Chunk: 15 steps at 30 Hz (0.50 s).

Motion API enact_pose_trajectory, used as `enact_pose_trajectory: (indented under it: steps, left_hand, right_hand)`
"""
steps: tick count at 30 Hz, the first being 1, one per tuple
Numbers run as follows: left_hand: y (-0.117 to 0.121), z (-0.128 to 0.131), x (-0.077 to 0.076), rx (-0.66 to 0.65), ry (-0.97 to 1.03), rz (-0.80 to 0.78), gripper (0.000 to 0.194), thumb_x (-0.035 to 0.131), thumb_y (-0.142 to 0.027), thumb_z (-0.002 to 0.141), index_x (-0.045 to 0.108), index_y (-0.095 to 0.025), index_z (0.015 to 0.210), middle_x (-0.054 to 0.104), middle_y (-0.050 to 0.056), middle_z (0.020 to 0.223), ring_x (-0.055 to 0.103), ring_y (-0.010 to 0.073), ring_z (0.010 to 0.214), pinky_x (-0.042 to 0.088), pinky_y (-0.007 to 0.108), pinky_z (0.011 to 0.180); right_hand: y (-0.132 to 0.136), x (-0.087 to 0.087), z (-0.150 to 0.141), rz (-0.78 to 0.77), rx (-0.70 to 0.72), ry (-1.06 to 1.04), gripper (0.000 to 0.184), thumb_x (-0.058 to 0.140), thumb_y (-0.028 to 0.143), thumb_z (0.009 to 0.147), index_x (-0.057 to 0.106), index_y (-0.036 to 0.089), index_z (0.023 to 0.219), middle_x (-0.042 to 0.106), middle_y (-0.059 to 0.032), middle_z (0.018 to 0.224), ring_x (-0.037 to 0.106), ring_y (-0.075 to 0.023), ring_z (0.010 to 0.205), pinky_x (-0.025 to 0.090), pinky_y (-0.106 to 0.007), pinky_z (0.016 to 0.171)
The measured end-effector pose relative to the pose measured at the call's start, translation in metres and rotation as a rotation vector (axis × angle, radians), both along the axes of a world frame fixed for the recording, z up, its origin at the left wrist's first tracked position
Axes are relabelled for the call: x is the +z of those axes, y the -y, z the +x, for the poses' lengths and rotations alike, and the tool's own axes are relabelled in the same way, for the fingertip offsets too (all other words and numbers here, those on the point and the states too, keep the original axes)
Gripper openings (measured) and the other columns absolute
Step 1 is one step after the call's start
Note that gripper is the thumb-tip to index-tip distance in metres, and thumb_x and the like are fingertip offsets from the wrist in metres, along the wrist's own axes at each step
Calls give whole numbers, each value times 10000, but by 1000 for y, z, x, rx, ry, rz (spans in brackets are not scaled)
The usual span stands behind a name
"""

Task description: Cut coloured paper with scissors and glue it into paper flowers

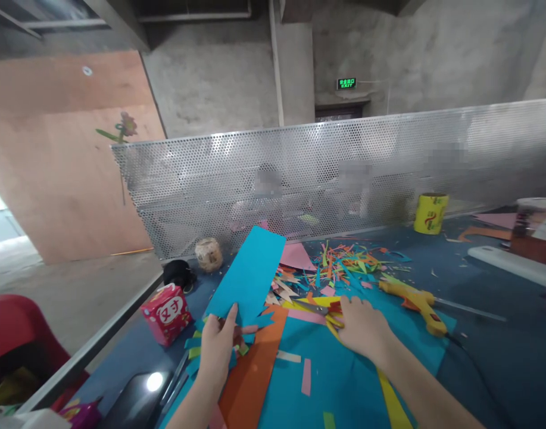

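Observation:
My left hand (pixel 215 345) pinches the lower end of a long blue paper strip (pixel 253 265), which tilts up and away, its index finger along the paper. Small blue, green and pink paper pieces lie around those fingers. My right hand (pixel 362 326) is closed on the handles of a pair of scissors (pixel 316 308), blades pointing left toward the strip. The blades are apart from the strip's visible edge. Beneath both hands lie an orange paper sheet (pixel 255 381), large blue paper (pixel 326 381) and pink and yellow pieces.
Thin paper scraps (pixel 344 262) pile behind the scissors. A yellow glue gun (pixel 418 302) with a cord lies to the right. A yellow tape roll (pixel 430 213) stands by the perforated metal screen (pixel 228 173). At left are a red box (pixel 167 314) and a phone (pixel 136 399).

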<state>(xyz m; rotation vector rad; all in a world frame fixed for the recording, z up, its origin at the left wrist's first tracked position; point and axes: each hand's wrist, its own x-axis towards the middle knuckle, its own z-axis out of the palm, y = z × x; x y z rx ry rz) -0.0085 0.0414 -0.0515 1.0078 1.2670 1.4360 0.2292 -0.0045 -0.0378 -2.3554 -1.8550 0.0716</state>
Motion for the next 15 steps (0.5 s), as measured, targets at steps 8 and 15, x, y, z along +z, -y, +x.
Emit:
enact_pose_trajectory:
  steps: [8,15]
  left_hand:
    - [1,1,3,25,17,6,456,663,-410,584,239,-243,602,393,-98,345,630,257,504,365,231,276]
    - [4,3,7,33,11,33,408,643,-407,599,272,-238,578,378,-96,312,587,222,410,326,224,260]
  right_hand:
    - [-3,-2,9,-53,97,4,386,458,7,668,521,55,1046,569,-183,1006,535,-306,914,417,-351,703]
    - [-5,11,11,64,93,24,362,556,288,692,527,77,984,600,-186,908,521,-320,928,413,-357,694]
